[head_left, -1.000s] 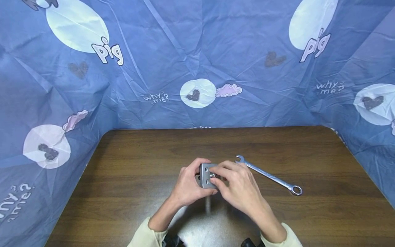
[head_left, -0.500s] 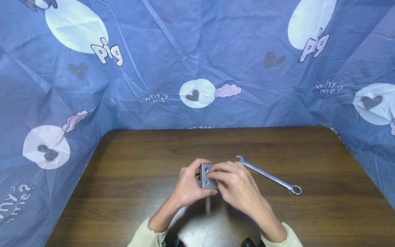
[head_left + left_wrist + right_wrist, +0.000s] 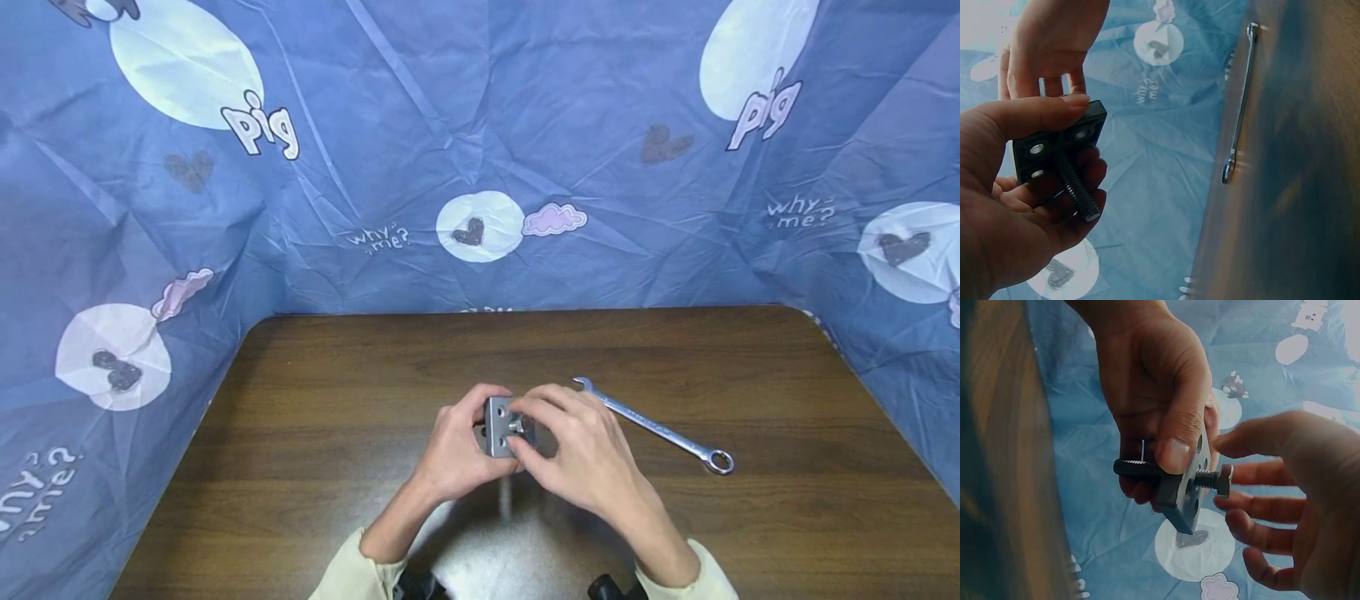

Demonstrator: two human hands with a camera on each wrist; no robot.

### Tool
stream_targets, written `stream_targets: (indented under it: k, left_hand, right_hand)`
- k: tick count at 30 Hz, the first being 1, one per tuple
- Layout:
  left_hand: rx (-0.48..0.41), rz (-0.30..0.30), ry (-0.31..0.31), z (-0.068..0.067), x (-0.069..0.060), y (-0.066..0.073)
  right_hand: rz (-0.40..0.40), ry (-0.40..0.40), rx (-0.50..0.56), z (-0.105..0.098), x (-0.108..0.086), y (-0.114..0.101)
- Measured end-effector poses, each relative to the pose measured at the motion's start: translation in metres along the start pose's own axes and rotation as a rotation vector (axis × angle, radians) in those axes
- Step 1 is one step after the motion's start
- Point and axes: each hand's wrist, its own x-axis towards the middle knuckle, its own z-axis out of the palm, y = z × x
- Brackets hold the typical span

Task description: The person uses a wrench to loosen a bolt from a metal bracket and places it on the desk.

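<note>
My left hand grips a thick grey metal plate with several holes, thumb on one edge and fingers on the other. A hex bolt runs through the plate. Its head and a short length of thread stand out on the right side. From the other side the long threaded shank sticks out, seen in the left wrist view. Around the bolt head my right hand has its thumb and fingers spread, with a gap between them and the head in the head view.
A combination wrench lies on the brown wooden table, just right of my right hand. Blue printed cloth hangs behind the table and along both sides.
A second ago my right fingers were at the bolt head, then they turned over it and covered it. Now they have spread apart and the head shows. My left hand stays still.
</note>
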Motion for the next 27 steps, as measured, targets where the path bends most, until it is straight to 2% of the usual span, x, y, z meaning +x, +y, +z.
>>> stream_targets:
  k: [8, 20, 27]
  left_hand:
    - [-0.018, -0.026, -0.008, -0.0007, 0.0002, 0.0017]
    - [-0.024, -0.026, -0.022, 0.0002, 0.0006, 0.0]
    - [-0.019, -0.033, -0.019, 0.0003, 0.0008, 0.0004]
  right_hand:
    - [0.068, 0.013, -0.041, 0.0021, -0.0008, 0.0004]
    - [-0.006, -0.03, -0.001, -0.0001, -0.0004, 0.0018]
    - [-0.023, -0.055, 0.002, -0.0033, -0.0003, 0.0017]
